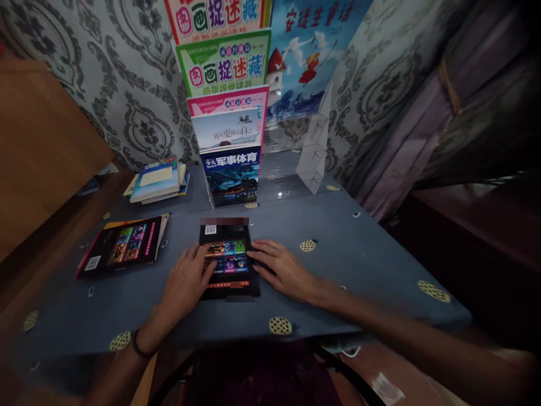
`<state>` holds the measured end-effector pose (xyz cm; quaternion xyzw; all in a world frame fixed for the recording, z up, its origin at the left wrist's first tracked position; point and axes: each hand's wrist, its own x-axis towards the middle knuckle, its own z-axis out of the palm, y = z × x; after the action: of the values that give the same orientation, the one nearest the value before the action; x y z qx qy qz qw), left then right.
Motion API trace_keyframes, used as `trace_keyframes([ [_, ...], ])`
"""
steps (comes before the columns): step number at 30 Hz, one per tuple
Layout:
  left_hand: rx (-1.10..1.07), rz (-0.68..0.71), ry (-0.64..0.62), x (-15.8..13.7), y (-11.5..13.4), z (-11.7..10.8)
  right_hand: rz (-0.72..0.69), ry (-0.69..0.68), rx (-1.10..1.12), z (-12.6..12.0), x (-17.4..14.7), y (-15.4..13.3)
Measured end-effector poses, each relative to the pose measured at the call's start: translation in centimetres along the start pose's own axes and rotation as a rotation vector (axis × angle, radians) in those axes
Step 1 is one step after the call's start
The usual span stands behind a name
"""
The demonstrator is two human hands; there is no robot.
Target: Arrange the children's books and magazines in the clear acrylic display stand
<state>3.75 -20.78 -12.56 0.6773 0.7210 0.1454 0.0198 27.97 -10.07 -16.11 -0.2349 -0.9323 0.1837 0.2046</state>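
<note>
A black book point(230, 231) lies on the table in front of me, its back cover up with a barcode and several small coloured pictures. My left hand point(188, 276) rests on its left side, fingers stretched over the cover. From the other side my right hand point(281, 268) lies at the book's right edge, fingers spread and the tips touching the cover. Neither hand grips the book. Just beyond it stands a clear display rack point(313, 152) with books in its left column; the lowest is a dark blue book point(232, 177).
A stack of black-backed books point(122, 248) lies at the left, and a pile of blue and white books point(156, 179) sits behind it. A large blue picture book point(313, 62) stands at the rack's upper right. Patterned curtains hang behind the table point(359, 265).
</note>
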Motion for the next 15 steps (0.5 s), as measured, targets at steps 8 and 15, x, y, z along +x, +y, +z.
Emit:
trace_keyframes([
  [8, -0.963, -0.471, -0.041, 4.1, -3.6, -1.4, 0.015, -0.022, 0.007, 0.3, -0.2, 0.1],
  [15, -1.260, -0.471, -0.327, 4.6, -2.9, -1.9, 0.033, -0.008, 0.101, 0.6, -0.3, 0.4],
])
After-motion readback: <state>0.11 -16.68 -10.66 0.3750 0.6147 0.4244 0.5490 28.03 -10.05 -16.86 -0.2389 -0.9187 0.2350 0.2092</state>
